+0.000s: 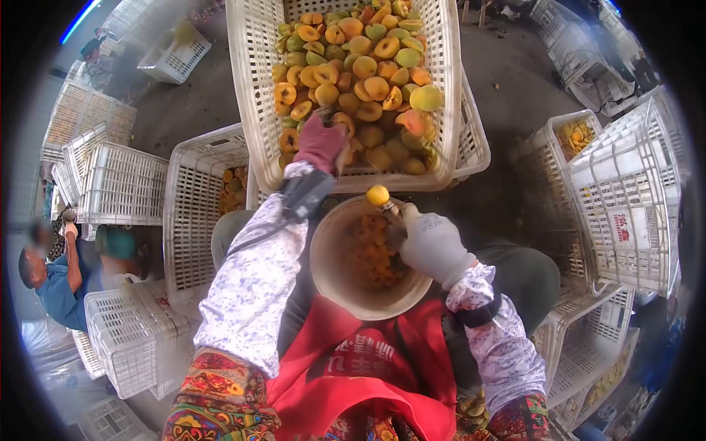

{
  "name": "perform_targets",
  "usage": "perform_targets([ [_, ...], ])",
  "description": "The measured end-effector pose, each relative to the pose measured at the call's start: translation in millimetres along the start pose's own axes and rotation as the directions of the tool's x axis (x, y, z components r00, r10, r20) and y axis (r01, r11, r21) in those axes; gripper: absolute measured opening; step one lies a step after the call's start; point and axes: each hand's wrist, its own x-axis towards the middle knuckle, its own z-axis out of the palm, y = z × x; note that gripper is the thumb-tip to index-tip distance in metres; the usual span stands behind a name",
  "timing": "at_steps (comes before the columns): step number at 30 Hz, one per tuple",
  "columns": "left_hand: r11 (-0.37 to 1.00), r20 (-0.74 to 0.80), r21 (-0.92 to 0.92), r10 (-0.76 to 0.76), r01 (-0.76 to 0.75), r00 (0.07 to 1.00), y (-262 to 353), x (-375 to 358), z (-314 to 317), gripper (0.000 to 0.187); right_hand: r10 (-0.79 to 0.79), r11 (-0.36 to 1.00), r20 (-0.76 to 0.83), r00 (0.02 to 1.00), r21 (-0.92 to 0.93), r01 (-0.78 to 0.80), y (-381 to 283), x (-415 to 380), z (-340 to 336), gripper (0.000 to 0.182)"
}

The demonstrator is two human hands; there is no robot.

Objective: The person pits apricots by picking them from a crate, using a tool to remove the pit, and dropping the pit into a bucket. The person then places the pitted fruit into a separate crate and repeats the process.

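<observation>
My left hand (321,140), in a dark pink glove, reaches over the near left part of a white crate (451,95) of fruit. Its fingertips are among the orange and green fruit (358,67), and whether they grip a piece is hidden. My right hand (434,242), in a pale grey glove, is closed on a metal tool (390,208) at the right rim of a white bucket (323,253). A yellow-orange piece of fruit (378,195) sits at the tool's upper end. Inside the bucket lie several orange fruit pieces (371,246).
A red apron (360,367) covers my lap. White crates (125,184) stand at the left, and more crates (625,198) at the right. Another person in a blue shirt (57,294) is at the far left. Fruit fills part of a crate (573,136) at the right.
</observation>
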Motion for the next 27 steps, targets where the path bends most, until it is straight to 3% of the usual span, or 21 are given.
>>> perform_targets([
  [1, 1.0, -0.002, 0.003, -0.003, 0.003, 1.0, -2.9, -4.8, -3.3, 0.041, -0.029, 0.994, -0.085, 0.996, 0.104, 0.038, 1.7, 0.4, 0.4, 0.024],
  [2, 0.821, 0.186, -0.542, -0.09, 0.178, 0.978, -8.7, -14.7, -8.6, 0.035, -0.053, 0.975, -0.169, 0.984, 0.207, 0.087, 2.0, 0.7, 1.5, 0.027],
  [3, 0.349, 0.376, -0.861, -0.05, 0.369, 0.925, -4.4, -29.3, -18.9, 0.029, -0.061, 0.973, -0.166, 0.984, 0.21, 0.096, 1.2, 1.3, 1.8, 0.027],
  [4, 0.258, 0.368, -0.892, -0.064, 0.372, 0.928, 5.1, -47.0, -27.4, 0.023, -0.082, 0.961, -0.189, 0.979, 0.244, 0.128, 0.6, 2.5, 0.8, 0.03],
  [5, 0.26, 0.365, -0.892, -0.066, 0.369, 0.929, 19.8, -65.0, -40.5, 0.023, -0.099, 0.948, -0.21, 0.973, 0.276, 0.156, 0.5, 2.5, 0.0, 0.032],
  [7, 0.048, 0.49, -0.869, -0.04, 0.492, 0.871, 42.3, -98.4, -59.9, 0.021, -0.122, 0.967, -0.193, 0.974, 0.2, 0.161, 0.3, -1.3, 0.8, 0.032],
  [8, 0.066, 0.418, -0.908, 0.044, 0.414, 0.908, 39.6, -107.9, -56.0, 0.028, -0.131, 0.972, -0.161, 0.978, 0.175, 0.159, -0.4, -3.0, 0.5, 0.033],
  [9, 0.061, 0.419, -0.907, 0.034, 0.417, 0.907, 40.9, -120.9, -55.8, 0.028, -0.138, 0.976, -0.127, 0.982, 0.15, 0.156, -1.7, -5.0, -0.1, 0.033],
  [11, 0.297, 0.322, -0.903, -0.01, 0.31, 0.947, 47.9, -144.4, -55.3, 0.031, -0.09, 0.988, -0.045, 0.995, 0.125, 0.095, -6.4, -9.2, 0.1, 0.033],
  [12, 0.417, 0.309, -0.87, 0.042, 0.264, 0.95, 48.6, -151.3, -49.6, 0.031, -0.1, 0.991, -0.02, 0.995, 0.089, 0.101, -6.7, -11.2, 3.6, 0.034],
  [13, 0.414, 0.307, -0.871, 0.038, 0.264, 0.951, 46.2, -154.6, -49.2, 0.031, -0.109, 0.993, 0.004, 0.994, 0.053, 0.109, -6.6, -12.6, 6.9, 0.037],
  [15, 0.646, 0.464, -0.702, 0.096, 0.299, 0.881, 41.0, -159.0, -47.5, 0.032, -0.108, 0.994, 0.025, 0.994, 0.021, 0.107, -5.9, -13.9, 15.2, 0.037],
  [17, 0.693, 0.453, -0.68, 0.14, 0.24, 0.88, 35.2, -157.3, -44.3, 0.03, -0.104, 0.994, 0.038, 0.994, -0.013, 0.105, -4.7, -15.1, 14.6, 0.037],
  [19, 0.813, 0.556, -0.495, 0.026, 0.306, 0.831, 33.2, -156.6, -45.0, 0.029, -0.147, 0.986, 0.046, 0.988, -0.071, 0.15, -6.2, -19.0, 11.3, 0.037],
  [20, 0.813, 0.557, -0.493, 0.023, 0.309, 0.83, 29.6, -159.9, -43.8, 0.029, -0.147, 0.986, 0.049, 0.988, -0.068, 0.15, -7.4, -20.9, 13.6, 0.037],
  [22, 0.805, 0.428, -0.582, 0.177, 0.121, 0.886, 26.9, -164.7, -39.8, 0.029, -0.185, 0.966, 0.057, 0.981, -0.175, 0.192, -7.7, -23.4, 16.8, 0.035],
  [23, 0.804, 0.43, -0.583, 0.178, 0.121, 0.885, 25.1, -165.0, -40.1, 0.029, -0.182, 0.966, 0.056, 0.982, -0.176, 0.19, -4.0, -23.5, 14.8, 0.035],
  [25, 0.442, 0.463, -0.777, -0.082, 0.449, 0.883, 28.0, -164.8, -50.5, 0.026, -0.166, 0.953, 0.059, 0.984, -0.246, 0.175, 5.7, -22.4, 8.0, 0.031],
  [26, 0.221, 0.493, -0.832, -0.126, 0.509, 0.861, 19.1, -161.3, -48.1, 0.023, -0.122, 0.963, 0.039, 0.992, -0.238, 0.128, 10.0, -20.3, 4.5, 0.03],
  [27, 0.222, 0.485, -0.837, -0.124, 0.5, 0.866, 15.8, -157.5, -47.5, 0.023, -0.153, 0.976, -0.095, 0.984, -0.168, 0.135, 10.5, -19.3, -1.6, 0.025],
])
